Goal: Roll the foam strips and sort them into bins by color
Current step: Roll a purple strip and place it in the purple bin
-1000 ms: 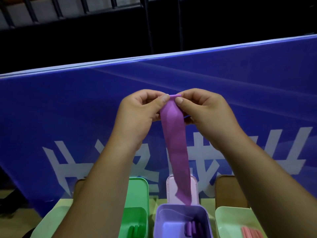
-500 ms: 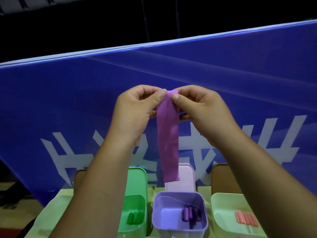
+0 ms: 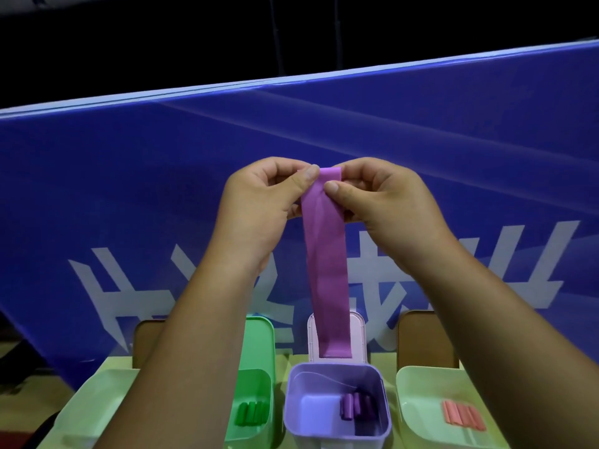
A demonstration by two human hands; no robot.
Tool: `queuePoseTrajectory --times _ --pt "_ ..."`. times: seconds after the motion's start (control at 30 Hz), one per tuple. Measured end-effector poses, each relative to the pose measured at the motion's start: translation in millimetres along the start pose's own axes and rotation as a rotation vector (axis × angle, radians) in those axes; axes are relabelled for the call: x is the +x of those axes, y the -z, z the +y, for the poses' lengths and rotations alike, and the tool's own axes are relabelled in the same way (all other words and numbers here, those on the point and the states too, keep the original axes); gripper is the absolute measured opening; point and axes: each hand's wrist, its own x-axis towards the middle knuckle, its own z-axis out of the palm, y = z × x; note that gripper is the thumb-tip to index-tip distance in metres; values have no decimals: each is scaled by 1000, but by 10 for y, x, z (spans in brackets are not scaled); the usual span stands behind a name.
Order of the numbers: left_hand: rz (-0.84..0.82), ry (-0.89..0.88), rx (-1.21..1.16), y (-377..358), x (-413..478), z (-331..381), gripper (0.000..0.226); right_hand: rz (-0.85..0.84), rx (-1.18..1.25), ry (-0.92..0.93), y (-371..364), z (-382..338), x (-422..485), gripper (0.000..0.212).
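A purple foam strip (image 3: 327,264) hangs straight down in the air in front of me. My left hand (image 3: 259,209) pinches its top left corner between thumb and fingers. My right hand (image 3: 385,202) pinches the top right corner, thumb on the front face. The strip's lower end hangs just above the purple bin (image 3: 337,429), which holds several purple rolls (image 3: 353,405). A green bin (image 3: 256,380) to its left holds green rolls (image 3: 251,413). A pale green bin (image 3: 418,393) on the right holds pink rolls (image 3: 462,416).
A blue banner (image 3: 129,189) with white characters stands upright behind the bins. Open lids rise behind the green and purple bins; the purple bin's lid (image 3: 358,335) is pale pink. Another pale green bin (image 3: 87,406) sits at the far left, partly behind my left forearm.
The strip has straightened and hangs flat. Both hands stay at its top end. The view has tipped down, showing more of the bins.
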Motion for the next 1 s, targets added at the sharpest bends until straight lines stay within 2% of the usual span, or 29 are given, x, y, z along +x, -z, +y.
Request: queuePoseTrajectory --times 1.0 --pt "-70 27 86 -61 206 -159 15 41 -107 -21 64 249 178 9"
